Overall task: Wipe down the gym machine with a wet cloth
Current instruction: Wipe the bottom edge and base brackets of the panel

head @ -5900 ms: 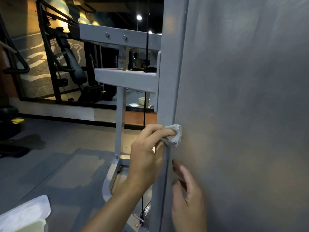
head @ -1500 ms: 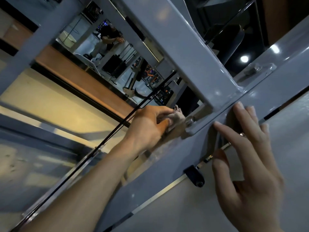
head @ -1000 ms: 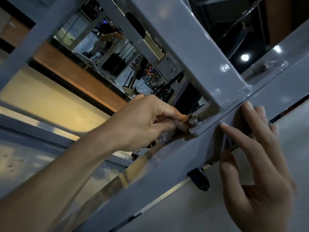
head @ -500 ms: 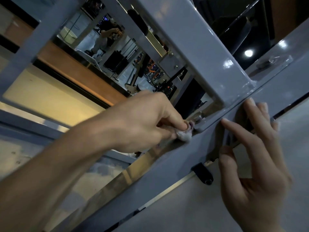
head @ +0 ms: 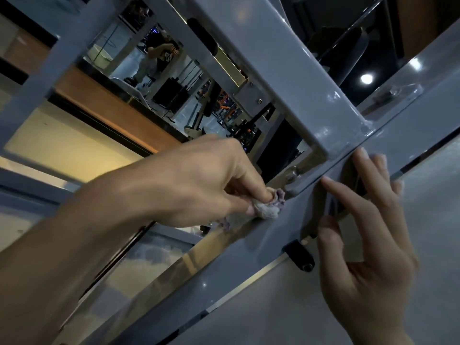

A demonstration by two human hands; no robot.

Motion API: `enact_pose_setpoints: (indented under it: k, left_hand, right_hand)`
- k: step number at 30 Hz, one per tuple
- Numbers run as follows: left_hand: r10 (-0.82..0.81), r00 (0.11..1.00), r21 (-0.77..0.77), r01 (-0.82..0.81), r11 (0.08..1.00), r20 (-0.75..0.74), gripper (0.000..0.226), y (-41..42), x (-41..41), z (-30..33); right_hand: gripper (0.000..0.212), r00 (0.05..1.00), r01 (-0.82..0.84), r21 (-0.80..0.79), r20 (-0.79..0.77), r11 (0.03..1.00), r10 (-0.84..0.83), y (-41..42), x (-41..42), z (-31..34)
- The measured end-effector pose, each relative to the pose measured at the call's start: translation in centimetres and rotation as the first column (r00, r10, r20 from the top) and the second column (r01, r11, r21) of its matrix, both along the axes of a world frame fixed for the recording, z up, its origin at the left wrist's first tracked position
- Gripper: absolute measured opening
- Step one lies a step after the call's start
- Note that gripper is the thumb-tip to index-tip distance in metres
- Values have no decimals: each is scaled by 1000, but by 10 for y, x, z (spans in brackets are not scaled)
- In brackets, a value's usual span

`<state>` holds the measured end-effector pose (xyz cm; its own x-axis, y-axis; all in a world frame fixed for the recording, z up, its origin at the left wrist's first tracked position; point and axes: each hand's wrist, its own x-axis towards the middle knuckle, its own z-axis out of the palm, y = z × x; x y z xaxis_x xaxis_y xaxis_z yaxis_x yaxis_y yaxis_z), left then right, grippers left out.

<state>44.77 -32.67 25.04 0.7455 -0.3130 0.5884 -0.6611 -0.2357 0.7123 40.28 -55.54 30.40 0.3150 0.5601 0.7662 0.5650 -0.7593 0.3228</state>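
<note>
The grey gym machine frame (head: 286, 70) fills the tilted head view, with a thick crossbeam meeting a long upright (head: 224, 265) at a bolted bracket (head: 296, 180). My left hand (head: 199, 185) pinches a small bunched whitish-purple cloth (head: 268, 206) and presses it against the upright just below the bracket. My right hand (head: 366, 245) rests with straight fingers on the upright's face to the right of the joint, its thumb near a black knob (head: 301, 255).
A flat grey panel (head: 373, 307) of the machine lies at the lower right. Behind the frame a mirror (head: 174, 78) reflects a person and other gym equipment. A black cable runs under my left forearm. A ceiling light (head: 366, 78) shines at the upper right.
Earlier the view was upright and lower on the post; now it looks up at the joint. Over the last second my left hand slid the cloth slightly down-right below the bracket. My right hand stayed put.
</note>
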Motion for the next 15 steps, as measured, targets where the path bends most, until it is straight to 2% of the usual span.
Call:
enact_pose_setpoints:
  k: [2,6,13,15]
  left_hand:
    - [60,998,-10,-59,998,19,27,-6,0,-1]
    - [227,971,-129,-216,968,71,16,-34,4,-5]
    - [175,984,-247,-163,955,28,9,-26,4,-2]
    - [175,984,-237,-167,957,14,16,-30,3,-2]
  right_hand:
    - [51,1000,-6,7,1,1000,6,1,1,-1]
    - [48,1000,-6,25,7,1000,5,1,1,-4]
    - [50,1000,-3,16,-8,1000,3,0,1,-5]
    - [51,1000,-8,16,-3,1000,8,0,1,-6]
